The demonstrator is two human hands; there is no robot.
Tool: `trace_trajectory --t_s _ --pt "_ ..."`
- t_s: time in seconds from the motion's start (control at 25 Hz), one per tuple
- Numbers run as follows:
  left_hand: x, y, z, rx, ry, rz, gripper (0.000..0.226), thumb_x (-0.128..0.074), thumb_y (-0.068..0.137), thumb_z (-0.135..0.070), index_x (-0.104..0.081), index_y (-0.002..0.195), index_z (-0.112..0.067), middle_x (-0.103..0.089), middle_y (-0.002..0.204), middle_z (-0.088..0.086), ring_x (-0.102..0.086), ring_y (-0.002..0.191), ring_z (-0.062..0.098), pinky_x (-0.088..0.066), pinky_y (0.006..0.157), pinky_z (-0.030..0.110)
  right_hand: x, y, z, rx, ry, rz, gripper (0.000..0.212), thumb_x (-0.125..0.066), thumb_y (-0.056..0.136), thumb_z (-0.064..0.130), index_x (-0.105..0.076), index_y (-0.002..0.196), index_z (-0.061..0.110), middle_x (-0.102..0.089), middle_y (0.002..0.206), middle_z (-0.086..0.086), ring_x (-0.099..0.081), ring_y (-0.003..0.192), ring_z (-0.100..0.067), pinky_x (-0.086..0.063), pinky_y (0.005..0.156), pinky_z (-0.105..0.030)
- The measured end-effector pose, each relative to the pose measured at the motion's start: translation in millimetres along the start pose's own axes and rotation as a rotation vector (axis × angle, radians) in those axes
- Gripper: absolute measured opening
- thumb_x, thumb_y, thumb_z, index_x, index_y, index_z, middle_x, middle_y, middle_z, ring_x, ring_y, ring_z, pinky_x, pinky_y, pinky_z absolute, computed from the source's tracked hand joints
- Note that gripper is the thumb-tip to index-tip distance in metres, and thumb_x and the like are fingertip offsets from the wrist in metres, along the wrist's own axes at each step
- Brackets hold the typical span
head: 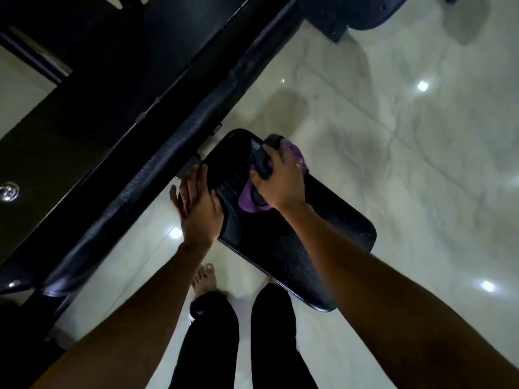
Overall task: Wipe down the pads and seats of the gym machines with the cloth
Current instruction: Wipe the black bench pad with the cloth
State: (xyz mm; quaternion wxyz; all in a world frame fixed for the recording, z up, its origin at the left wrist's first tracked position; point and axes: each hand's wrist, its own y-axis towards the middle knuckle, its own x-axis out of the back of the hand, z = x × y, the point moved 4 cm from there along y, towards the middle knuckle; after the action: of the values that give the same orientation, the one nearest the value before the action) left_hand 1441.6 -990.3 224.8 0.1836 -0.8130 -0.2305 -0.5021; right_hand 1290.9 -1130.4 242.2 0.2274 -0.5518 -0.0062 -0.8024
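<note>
A black padded seat (295, 248) of a gym machine fills the middle of the view. My right hand (280, 181) grips a bunched purple and black cloth (250, 203) and holds it down on the seat's far half. Part of the cloth shows beyond my knuckles. My left hand (199, 209) rests with straight fingers on the seat's left edge. A long black back pad (157, 164) runs diagonally from lower left to upper right, just past the seat.
Glossy pale marble floor (407, 150) surrounds the machine, with ceiling lights reflected in it. My bare foot (203, 279) and dark trouser legs stand close under the seat's near end. Another dark machine base (345, 15) sits at the top right. Dark frame parts lie at the left.
</note>
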Motion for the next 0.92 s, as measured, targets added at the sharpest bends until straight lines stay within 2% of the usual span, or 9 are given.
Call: trace_trajectory --t_s 0.12,0.2,0.36,0.48,0.56,0.64,0.72,0.8,0.92 --pt "3 6 -15 -0.258 0.034 0.073 0.048 -0.037 0.098 -0.027 -0.049 0.143 -0.016 -0.043 0.151 0.010 -0.037 0.142 0.028 -0.014 0.120 0.056 -19 -45 19 0.181 -0.030 0.068 0.073 -0.064 0.087 0.055 -0.043 0.152 0.029 -0.029 0.164 -0.012 -0.019 0.153 -0.035 -0.011 0.125 -0.055" --pt "-3 13 -30 -0.347 0.047 0.131 0.049 -0.032 0.099 -0.030 -0.052 0.142 -0.017 -0.046 0.150 0.008 -0.037 0.142 0.027 -0.014 0.121 0.056 -21 -86 0 0.248 -0.021 0.039 0.074 -0.062 0.086 0.058 -0.044 0.151 0.029 -0.033 0.163 -0.010 -0.022 0.153 -0.032 -0.012 0.126 -0.053" --pt "-16 28 -55 -0.473 0.065 0.182 0.050 -0.034 0.099 -0.028 -0.049 0.145 -0.016 -0.043 0.153 0.007 -0.034 0.144 0.026 -0.015 0.123 0.052 6 -84 -59 0.088 -0.076 0.002 0.081 -0.050 0.083 0.072 -0.039 0.153 0.034 -0.031 0.164 -0.007 -0.021 0.154 -0.030 -0.011 0.126 -0.049" --pt "-30 36 -76 -0.587 0.089 0.189 0.049 -0.035 0.101 -0.027 -0.048 0.146 -0.012 -0.045 0.152 0.008 -0.035 0.144 0.028 -0.016 0.122 0.051 18 -28 -64 -0.106 -0.030 0.003 0.087 -0.050 0.075 0.075 -0.038 0.153 0.037 -0.034 0.162 -0.007 -0.034 0.148 -0.032 -0.022 0.122 -0.051" --pt "-35 43 -84 -0.632 0.102 0.192 0.050 -0.039 0.099 -0.027 -0.048 0.145 -0.010 -0.047 0.151 0.009 -0.036 0.144 0.027 -0.017 0.123 0.051 14 -12 -45 -0.086 0.010 0.016 0.086 -0.055 0.075 0.068 -0.041 0.152 0.032 -0.036 0.160 -0.009 -0.038 0.144 -0.035 -0.024 0.121 -0.050" --pt "-39 47 -88 -0.671 0.108 0.219 0.052 -0.044 0.096 -0.028 -0.046 0.145 -0.009 -0.047 0.151 0.009 -0.035 0.145 0.026 -0.015 0.123 0.050 7 -35 -41 0.032 -0.007 0.027 0.085 -0.057 0.079 0.064 -0.038 0.154 0.030 -0.031 0.163 -0.011 -0.027 0.150 -0.036 -0.014 0.124 -0.052" --pt "-39 50 -89 -0.689 0.092 0.219 0.050 -0.041 0.099 -0.026 -0.045 0.147 -0.011 -0.042 0.155 0.009 -0.031 0.148 0.025 -0.014 0.124 0.051 5 -76 -56 0.121 -0.052 0.021 0.086 -0.057 0.082 0.067 -0.033 0.156 0.033 -0.025 0.166 -0.006 -0.016 0.155 -0.032 -0.008 0.126 -0.053" --pt "-38 51 -91 -0.685 0.086 0.196 0.050 -0.034 0.103 -0.026 -0.042 0.151 -0.013 -0.036 0.160 0.007 -0.027 0.150 0.024 -0.015 0.124 0.052 11 -102 -83 0.110 -0.068 0.015 0.088 -0.055 0.082 0.072 -0.031 0.158 0.034 -0.023 0.167 -0.003 -0.012 0.157 -0.026 -0.008 0.126 -0.050" --pt "-37 48 -94 -0.685 0.107 0.165 0.051 -0.033 0.104 -0.027 -0.041 0.152 -0.015 -0.034 0.161 0.006 -0.026 0.151 0.023 -0.015 0.124 0.052 29 -82 -103 -0.017 -0.091 0.077 0.092 -0.050 0.082 0.078 -0.022 0.160 0.038 -0.022 0.168 -0.005 -0.013 0.156 -0.026 -0.007 0.127 -0.049"
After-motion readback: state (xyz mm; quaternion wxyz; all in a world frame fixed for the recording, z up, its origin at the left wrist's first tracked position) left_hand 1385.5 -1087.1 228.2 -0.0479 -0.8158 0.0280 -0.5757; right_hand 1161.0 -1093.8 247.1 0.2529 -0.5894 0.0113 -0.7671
